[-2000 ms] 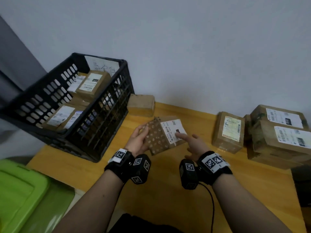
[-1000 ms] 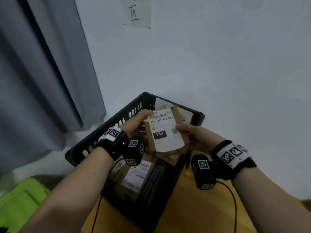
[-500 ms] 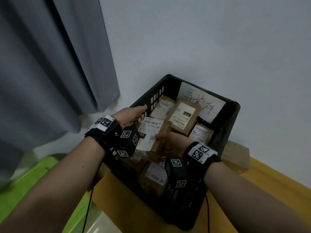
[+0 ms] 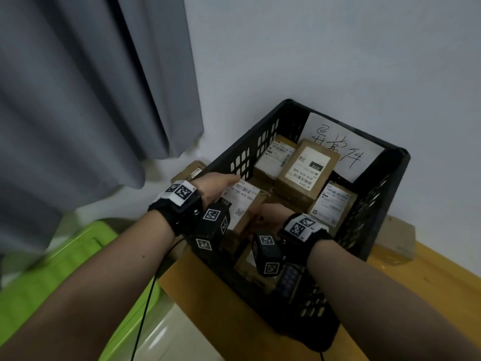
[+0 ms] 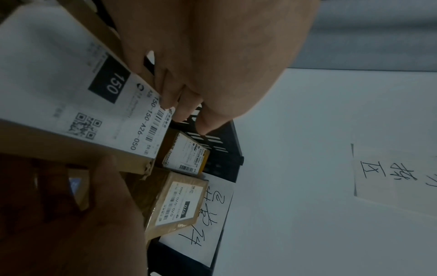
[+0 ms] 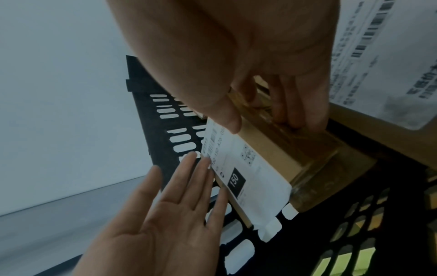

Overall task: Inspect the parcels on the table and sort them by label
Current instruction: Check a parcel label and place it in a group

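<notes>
Both hands meet on the parcel (image 4: pixel 243 204) marked 150 inside the black crate (image 4: pixel 374 204) — the right hand (image 4: pixel 270 217) has it in a grip, thumb on the label edge and fingers curled on the side, while the left hand (image 6: pixel 165 214) lies flat with straight fingers against the label's far edge. Deeper in the crate sit a 070 parcel (image 4: pixel 304 168) and a handwritten sign (image 4: pixel 346 149). Under the crate, the counter (image 4: pixel 234 321); left of the crate, a green bin (image 4: pixel 52 277) and grey curtain (image 4: pixel 91 87).
</notes>
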